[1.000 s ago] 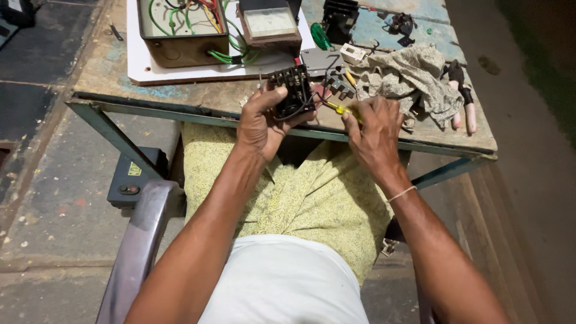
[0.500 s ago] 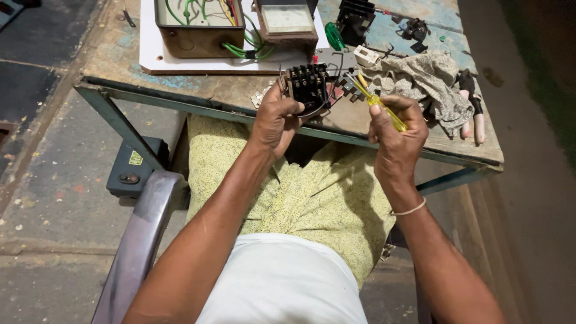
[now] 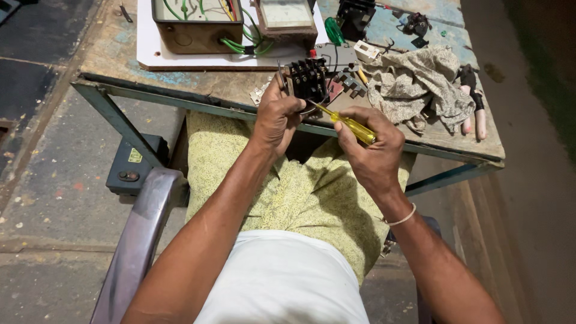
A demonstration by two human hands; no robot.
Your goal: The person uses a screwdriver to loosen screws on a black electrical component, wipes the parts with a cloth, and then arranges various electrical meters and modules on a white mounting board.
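Hands work on a black switch block with a screwdriver

Labels come first. A small yellow square label (image 3: 134,155) sits on top of a dark box (image 3: 133,164) on the floor, under the left end of the table. A pale square panel sits on the face of a brown meter box (image 3: 285,18) at the far side of the table (image 3: 180,90). Its marks are too small to tell.

The left hand (image 3: 277,117) is closed around a black switch block (image 3: 308,80) and holds it up at the near edge of the table. The block stands upright, and its rows of little screws face the person.

The right hand (image 3: 373,150) is closed on the yellow handle of a screwdriver (image 3: 346,124). The screwdriver lies on a slant. Its handle is down and to the right, and its thin metal tip points up and to the left, touching the bottom of the block.

A crumpled grey cloth (image 3: 420,87) lies just right of the block. Pliers with pink handles (image 3: 474,114) lie past the cloth. An open brown box with green wires (image 3: 198,24) rests on a white board (image 3: 150,48).
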